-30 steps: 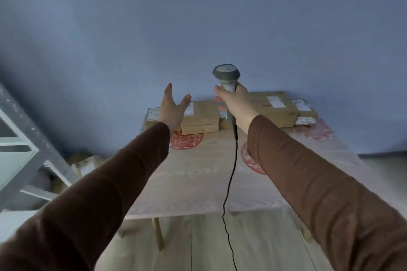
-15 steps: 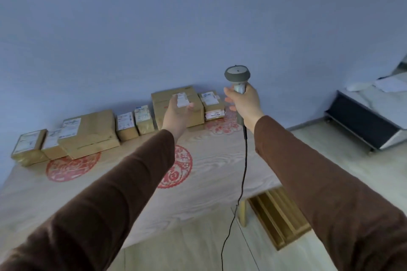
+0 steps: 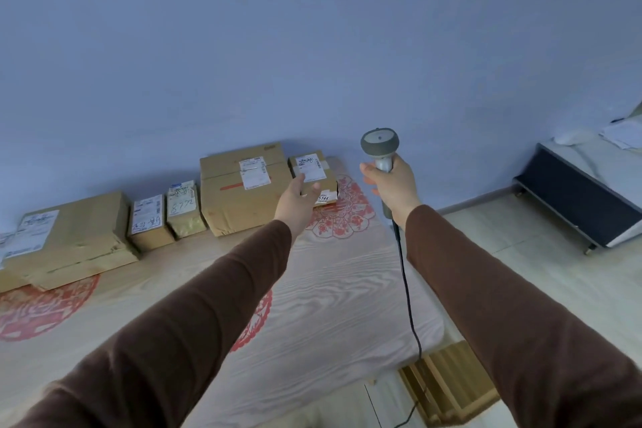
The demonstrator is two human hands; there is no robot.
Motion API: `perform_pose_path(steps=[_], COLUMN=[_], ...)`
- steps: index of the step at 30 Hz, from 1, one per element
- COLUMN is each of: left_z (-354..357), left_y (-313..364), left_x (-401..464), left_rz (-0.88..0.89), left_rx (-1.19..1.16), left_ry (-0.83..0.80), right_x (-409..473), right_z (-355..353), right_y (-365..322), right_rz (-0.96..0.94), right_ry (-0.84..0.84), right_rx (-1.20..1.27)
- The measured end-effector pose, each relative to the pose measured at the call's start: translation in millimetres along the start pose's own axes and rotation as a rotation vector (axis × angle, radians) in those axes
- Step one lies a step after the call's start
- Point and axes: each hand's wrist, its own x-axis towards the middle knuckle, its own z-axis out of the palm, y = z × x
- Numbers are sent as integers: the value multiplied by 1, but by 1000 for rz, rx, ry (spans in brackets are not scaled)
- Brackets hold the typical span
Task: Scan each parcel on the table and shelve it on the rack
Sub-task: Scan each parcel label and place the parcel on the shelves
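Several cardboard parcels with white labels line the back of the wooden table (image 3: 333, 292), against the blue wall. My left hand (image 3: 295, 200) is stretched out, fingers relaxed and apart, right in front of the small parcel (image 3: 311, 168) at the row's right end; whether it touches the parcel I cannot tell. Left of that stands a large box (image 3: 239, 191). My right hand (image 3: 392, 186) grips the handle of a grey barcode scanner (image 3: 380, 146), held upright to the right of the small parcel, its black cable hanging down past the table edge.
Further left lie two small parcels (image 3: 147, 221) (image 3: 184, 207) and a wide flat box (image 3: 69, 240). A wooden crate (image 3: 448, 380) sits on the floor under the table's right corner. A dark low piece of furniture (image 3: 576, 198) stands at the right.
The view has swung right along the table. My left hand has moved from the left parcels to the small parcel at the right end. The scanner stays gripped in my right hand.
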Motion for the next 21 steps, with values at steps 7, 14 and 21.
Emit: perform_pose_path(steps=[7, 14, 21], left_z=[29, 57, 80], left_y=[-27, -44, -58], left_x=[62, 131, 202], left_rz=[-127, -198, -278], left_rx=[-58, -89, -75], left_ry=[-3, 107, 195], right_x=[68, 142, 209], right_z=[36, 71, 98], right_y=[47, 85, 124], right_rz=[80, 109, 228], right_ry=[-14, -89, -189], right_rx=[0, 66, 59])
